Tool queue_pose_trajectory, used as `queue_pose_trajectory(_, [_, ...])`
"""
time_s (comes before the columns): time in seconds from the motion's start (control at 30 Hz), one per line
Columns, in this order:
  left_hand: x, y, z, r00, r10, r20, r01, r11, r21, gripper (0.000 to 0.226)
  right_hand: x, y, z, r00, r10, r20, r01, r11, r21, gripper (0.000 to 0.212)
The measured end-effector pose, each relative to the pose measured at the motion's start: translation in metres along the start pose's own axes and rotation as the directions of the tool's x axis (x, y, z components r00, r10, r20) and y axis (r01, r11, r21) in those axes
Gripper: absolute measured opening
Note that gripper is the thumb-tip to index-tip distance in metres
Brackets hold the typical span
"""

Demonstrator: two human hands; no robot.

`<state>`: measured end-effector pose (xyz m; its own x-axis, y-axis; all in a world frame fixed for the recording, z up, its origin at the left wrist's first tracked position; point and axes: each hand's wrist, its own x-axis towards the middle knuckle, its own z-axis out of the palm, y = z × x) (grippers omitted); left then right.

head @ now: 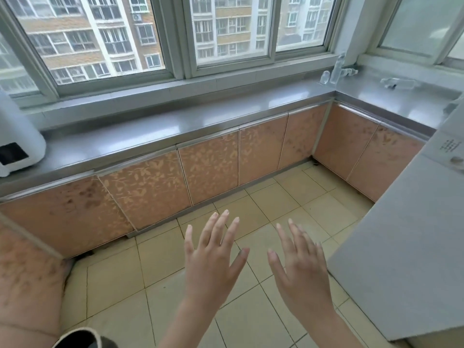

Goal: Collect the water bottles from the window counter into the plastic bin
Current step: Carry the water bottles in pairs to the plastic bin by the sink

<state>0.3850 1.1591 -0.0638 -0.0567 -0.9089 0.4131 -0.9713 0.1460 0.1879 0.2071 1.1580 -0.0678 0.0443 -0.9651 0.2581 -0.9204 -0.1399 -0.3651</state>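
Observation:
Clear plastic water bottles sit in the far right corner of the grey window counter (pixel 175 126). One bottle stands upright (pixel 337 71), a small one (pixel 325 77) lies beside it, another lies behind (pixel 349 71), and one lies flat further right (pixel 399 83). My left hand (pixel 213 257) and my right hand (pixel 298 267) are held out low over the tiled floor, fingers spread, holding nothing, far from the bottles. No plastic bin is in view.
A white appliance (pixel 17 136) stands at the counter's left end. Orange patterned cabinet doors (pixel 208 169) run under the counter. A grey-white unit (pixel 406 247) fills the right side. A dark rounded object (pixel 82 339) shows at the bottom left edge.

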Motion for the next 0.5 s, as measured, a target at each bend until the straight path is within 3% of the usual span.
queue_pose_trajectory(0.5, [0.27,0.005,0.131,0.993,0.108,0.052,-0.106,0.993,-0.043,0.059,0.248,0.089,0.036,0.99,0.136,-0.027,-0.138,0.988,-0.067,0.057])
